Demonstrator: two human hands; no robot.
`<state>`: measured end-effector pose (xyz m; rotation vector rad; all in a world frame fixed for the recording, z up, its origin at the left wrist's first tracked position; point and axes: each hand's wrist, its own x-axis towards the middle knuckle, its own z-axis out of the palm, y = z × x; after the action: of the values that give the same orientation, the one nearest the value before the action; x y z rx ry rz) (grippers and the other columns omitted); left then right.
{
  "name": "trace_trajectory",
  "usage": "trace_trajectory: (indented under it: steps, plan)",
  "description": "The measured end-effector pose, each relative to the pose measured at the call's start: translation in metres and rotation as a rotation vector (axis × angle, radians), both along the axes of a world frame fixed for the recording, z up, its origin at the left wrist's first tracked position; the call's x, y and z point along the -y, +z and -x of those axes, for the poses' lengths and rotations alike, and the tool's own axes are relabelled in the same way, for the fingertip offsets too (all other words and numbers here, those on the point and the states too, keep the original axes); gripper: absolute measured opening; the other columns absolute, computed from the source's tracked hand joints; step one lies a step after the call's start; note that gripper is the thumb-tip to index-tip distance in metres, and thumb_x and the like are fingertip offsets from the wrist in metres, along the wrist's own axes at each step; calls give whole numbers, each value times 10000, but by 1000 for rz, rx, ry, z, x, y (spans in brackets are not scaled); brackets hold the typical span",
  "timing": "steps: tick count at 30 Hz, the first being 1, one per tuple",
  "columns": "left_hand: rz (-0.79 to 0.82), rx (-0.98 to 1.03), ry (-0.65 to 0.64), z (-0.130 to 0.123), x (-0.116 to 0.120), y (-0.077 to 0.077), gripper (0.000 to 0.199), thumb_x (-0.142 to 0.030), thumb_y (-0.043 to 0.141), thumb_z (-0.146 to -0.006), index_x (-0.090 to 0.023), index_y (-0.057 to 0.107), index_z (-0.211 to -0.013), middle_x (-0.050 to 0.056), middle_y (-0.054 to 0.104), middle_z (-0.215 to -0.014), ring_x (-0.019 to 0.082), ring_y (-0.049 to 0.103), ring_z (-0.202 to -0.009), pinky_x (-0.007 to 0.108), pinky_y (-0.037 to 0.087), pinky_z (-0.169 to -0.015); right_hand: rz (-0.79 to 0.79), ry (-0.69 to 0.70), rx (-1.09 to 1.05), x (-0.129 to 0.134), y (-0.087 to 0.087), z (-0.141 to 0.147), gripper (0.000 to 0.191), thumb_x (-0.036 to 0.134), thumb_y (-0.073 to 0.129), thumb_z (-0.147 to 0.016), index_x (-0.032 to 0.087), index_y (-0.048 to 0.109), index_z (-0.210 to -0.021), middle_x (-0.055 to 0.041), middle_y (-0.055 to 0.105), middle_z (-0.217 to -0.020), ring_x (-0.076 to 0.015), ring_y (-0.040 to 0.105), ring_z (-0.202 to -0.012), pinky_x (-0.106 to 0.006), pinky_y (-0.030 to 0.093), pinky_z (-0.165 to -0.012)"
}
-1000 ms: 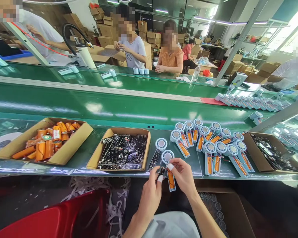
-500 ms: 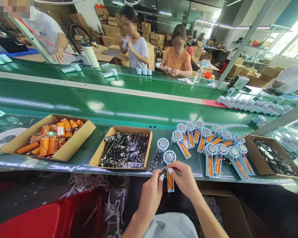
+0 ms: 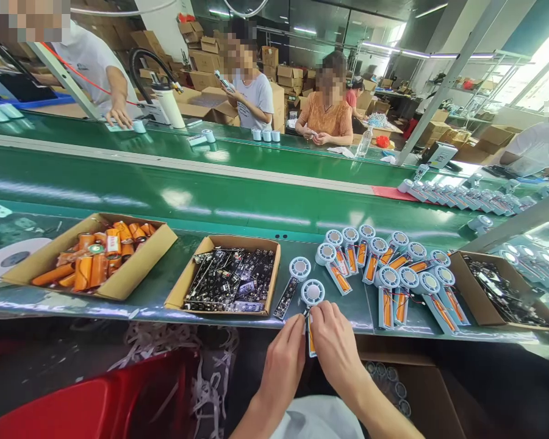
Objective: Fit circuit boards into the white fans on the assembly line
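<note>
1. Head view: found the fan [image 3: 312, 292] straight ahead, between and just beyond the hands, disc end away from the body, handle [image 3: 311, 345] running lengthwise back toward it, foot reaching past the bench's near edge.
2. Saw the right hand [image 3: 336, 336] nearer, fingers bunched over the handle's right side; left hand [image 3: 284, 352] just beside the other side, fingertips together. Could not tell what either pinched, with the grip hidden.
3. Noted a second fan [image 3: 300, 268] just left and beyond, black board [image 3: 287, 297] along its length.
4. Found the bench [image 3: 357, 310] dark green and glossy, bearing a board box [image 3: 273, 273] and battery box [image 3: 149, 262] leftward, a fan cluster [image 3: 388, 276] rightward.
5. Saw, farther off, the green belt [image 3: 265, 201], co-workers [image 3: 332, 116] across it, and stacked cartons [image 3: 207, 60].
</note>
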<state>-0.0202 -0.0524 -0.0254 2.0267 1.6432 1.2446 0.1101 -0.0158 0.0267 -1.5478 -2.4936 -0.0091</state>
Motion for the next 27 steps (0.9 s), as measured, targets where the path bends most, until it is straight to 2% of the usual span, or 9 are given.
trace_trajectory:
  steps: [4, 9, 14, 18, 20, 24, 27]
  plan:
    - [95, 80, -53, 9, -7, 6, 348, -103, 406, -945, -177, 692, -1131, 111, 773, -1089, 217, 747, -1002, 317, 612, -883, 100, 73, -156, -12, 5, -9, 219, 23, 497, -910, 217, 597, -896, -45, 645, -870, -212, 604, -776, -296, 483, -670]
    - [201, 177, -145, 23, -19, 22, 337, -103, 445, -912, -205, 727, -1065, 86, 789, -1039, 220, 756, -946, 313, 611, -852, 258, 213, -375, -28, 11, -24, 279, 94, 446, -968, 212, 636, -1134, -66, 687, -1017, -204, 659, -907, -297, 525, -798]
    - [244, 196, -207, 28, -25, 26, 342, -129, 451, -918, -226, 744, -1065, 69, 794, -1025, 208, 754, -900, 306, 611, -816, 234, 244, -409, -30, 9, -25, 266, 112, 466, -965, 217, 699, -1040, -77, 695, -973, -209, 647, -899, -295, 532, -796]
    - [227, 234, -163, 21, -24, 24, 313, -147, 453, -916, -213, 736, -1032, 74, 790, -990, 217, 749, -914, 322, 600, -834, 283, 161, -473, -28, 8, -23, 248, 139, 491, -952, 218, 719, -1010, -73, 715, -944, -212, 650, -865, -300, 521, -775]
    - [248, 289, -132, 15, -21, 28, 296, -195, 455, -935, -206, 729, -1049, 86, 784, -1001, 226, 744, -925, 334, 597, -841, 410, 77, -586, -28, 6, -24, 232, 217, 496, -969, 211, 725, -1007, -50, 712, -839, -195, 646, -758, -286, 511, -704]
    - [386, 434, -202, 7, -14, 39, 389, -355, 389, -1004, -193, 730, -1098, 104, 775, -1060, 248, 720, -1008, 372, 575, -914, 688, -100, -946, -29, 1, -32, 272, 412, 602, -910, 181, 706, -1007, -4, 660, -696, -157, 594, -622, -242, 476, -572]
    - [456, 505, -114, 4, -15, 35, 413, -411, 393, -992, -175, 730, -1032, 104, 768, -995, 238, 720, -888, 349, 593, -789, 825, -155, -1129, -31, -1, -37, 263, 412, 682, -818, 170, 689, -919, 1, 655, -705, -134, 566, -608, -219, 452, -548]
